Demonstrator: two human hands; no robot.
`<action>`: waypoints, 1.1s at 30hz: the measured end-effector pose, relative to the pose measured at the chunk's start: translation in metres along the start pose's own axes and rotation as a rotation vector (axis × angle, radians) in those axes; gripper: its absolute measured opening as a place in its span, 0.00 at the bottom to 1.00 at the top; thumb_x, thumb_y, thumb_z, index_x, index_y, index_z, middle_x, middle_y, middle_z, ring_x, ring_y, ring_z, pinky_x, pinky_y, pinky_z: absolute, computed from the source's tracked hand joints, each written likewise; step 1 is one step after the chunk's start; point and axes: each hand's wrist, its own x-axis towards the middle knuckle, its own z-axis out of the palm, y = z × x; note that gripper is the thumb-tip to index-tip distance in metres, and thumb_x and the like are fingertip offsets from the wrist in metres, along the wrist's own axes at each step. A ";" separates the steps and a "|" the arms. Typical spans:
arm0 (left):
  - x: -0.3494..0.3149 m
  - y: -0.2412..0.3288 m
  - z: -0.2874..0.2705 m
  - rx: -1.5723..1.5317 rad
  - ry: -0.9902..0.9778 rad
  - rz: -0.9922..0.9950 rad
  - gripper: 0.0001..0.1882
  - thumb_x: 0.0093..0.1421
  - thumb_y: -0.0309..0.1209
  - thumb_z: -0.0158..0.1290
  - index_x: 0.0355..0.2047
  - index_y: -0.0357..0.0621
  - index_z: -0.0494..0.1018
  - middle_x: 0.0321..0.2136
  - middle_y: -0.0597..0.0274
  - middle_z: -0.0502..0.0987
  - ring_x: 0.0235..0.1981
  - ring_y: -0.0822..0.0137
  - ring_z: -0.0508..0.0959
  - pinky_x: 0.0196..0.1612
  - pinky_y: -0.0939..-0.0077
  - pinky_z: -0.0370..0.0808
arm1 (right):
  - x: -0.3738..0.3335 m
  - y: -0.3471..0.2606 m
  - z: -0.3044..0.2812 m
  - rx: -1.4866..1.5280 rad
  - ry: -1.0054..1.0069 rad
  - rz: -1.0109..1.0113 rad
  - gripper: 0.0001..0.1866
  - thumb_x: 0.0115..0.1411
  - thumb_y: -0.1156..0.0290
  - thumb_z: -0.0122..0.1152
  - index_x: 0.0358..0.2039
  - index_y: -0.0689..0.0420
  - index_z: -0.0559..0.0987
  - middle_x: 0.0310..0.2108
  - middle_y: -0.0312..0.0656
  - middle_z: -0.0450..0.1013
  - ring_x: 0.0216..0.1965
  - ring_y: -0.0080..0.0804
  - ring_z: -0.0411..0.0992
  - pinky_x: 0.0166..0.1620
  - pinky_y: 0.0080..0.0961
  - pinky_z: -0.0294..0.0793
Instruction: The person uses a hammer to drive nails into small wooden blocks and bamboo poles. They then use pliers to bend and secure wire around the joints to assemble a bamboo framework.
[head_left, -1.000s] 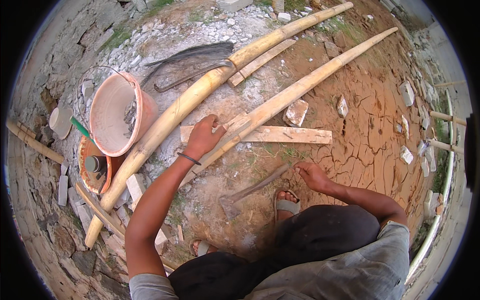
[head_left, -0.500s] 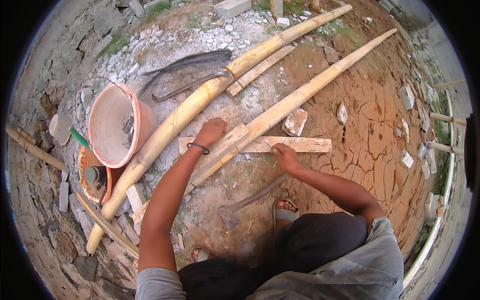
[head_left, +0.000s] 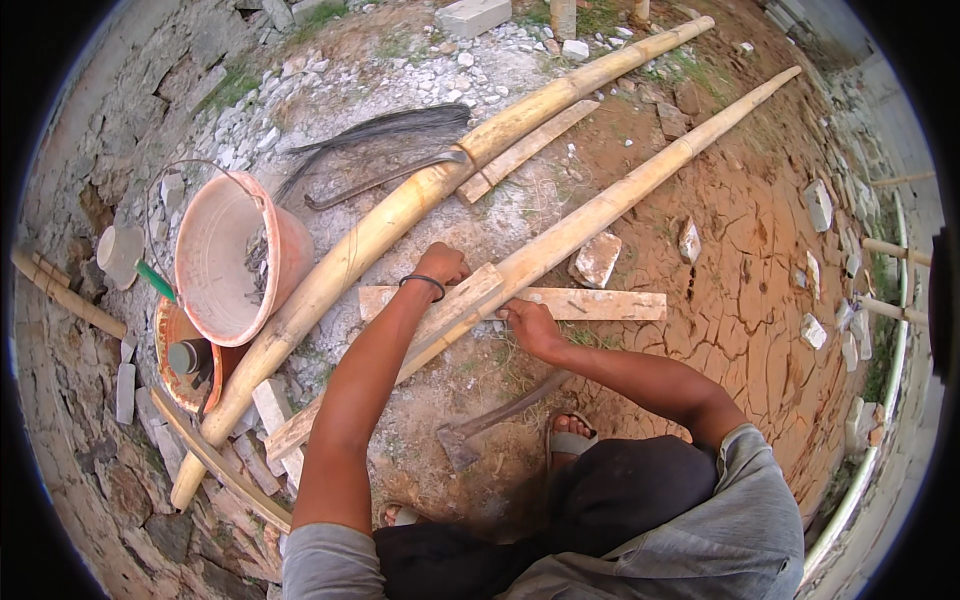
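A pale plank (head_left: pixel 450 310) lies alongside a slim bamboo pole (head_left: pixel 640 180), and both cross a short flat board (head_left: pixel 625 304). My left hand (head_left: pixel 440 264), a dark band at its wrist, is closed just beyond the plank near the crossing; its fingertips are mostly hidden. On the near side, my right hand (head_left: pixel 532 327) is closed in a pinch against the pole's lower edge, beside the board. What either hand holds, if anything, is too small or hidden to tell. A hammer-like tool with a wooden handle (head_left: pixel 520 400) lies on the ground near my foot.
A thicker bamboo pole (head_left: pixel 370 240) runs diagonally beyond my hands. A curved metal bar (head_left: pixel 380 178) and a bundle of dark wire (head_left: pixel 390 128) lie by it. At left stand a pinkish bucket (head_left: pixel 300 250) and an orange container (head_left: pixel 165 350). A whitish stone (head_left: pixel 597 260) sits behind the board.
My right hand has moved left along the board to the pole, and the thin thing seen at its fingers no longer shows there. My left hand has shifted slightly right and nearer.
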 end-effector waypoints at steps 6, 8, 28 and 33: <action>-0.009 0.007 0.000 -0.215 0.016 0.043 0.06 0.59 0.22 0.48 0.30 0.34 0.74 0.26 0.54 0.80 0.20 0.73 0.74 0.21 0.80 0.71 | -0.002 -0.005 -0.014 -0.054 -0.095 -0.023 0.11 0.63 0.70 0.54 0.41 0.61 0.80 0.32 0.56 0.77 0.34 0.47 0.77 0.40 0.37 0.73; -0.010 0.004 -0.003 -0.263 0.053 0.052 0.04 0.60 0.22 0.49 0.32 0.33 0.72 0.28 0.54 0.80 0.20 0.74 0.74 0.21 0.81 0.72 | -0.020 -0.004 -0.026 -0.083 -0.218 0.067 0.12 0.62 0.70 0.54 0.42 0.60 0.80 0.32 0.55 0.76 0.34 0.46 0.77 0.39 0.37 0.73; -0.145 0.001 0.024 0.452 0.446 1.125 0.09 0.50 0.18 0.55 0.34 0.39 0.75 0.32 0.53 0.77 0.33 0.50 0.78 0.34 0.61 0.74 | -0.016 -0.040 -0.031 -0.189 -0.196 0.062 0.14 0.61 0.66 0.55 0.41 0.61 0.81 0.36 0.55 0.78 0.38 0.51 0.77 0.45 0.39 0.73; -0.143 -0.004 0.027 0.504 0.433 1.180 0.10 0.50 0.18 0.56 0.34 0.37 0.75 0.33 0.52 0.77 0.34 0.49 0.77 0.36 0.61 0.74 | -0.018 -0.045 -0.036 0.074 -0.233 0.180 0.12 0.59 0.69 0.54 0.33 0.67 0.80 0.28 0.52 0.76 0.27 0.42 0.75 0.37 0.37 0.75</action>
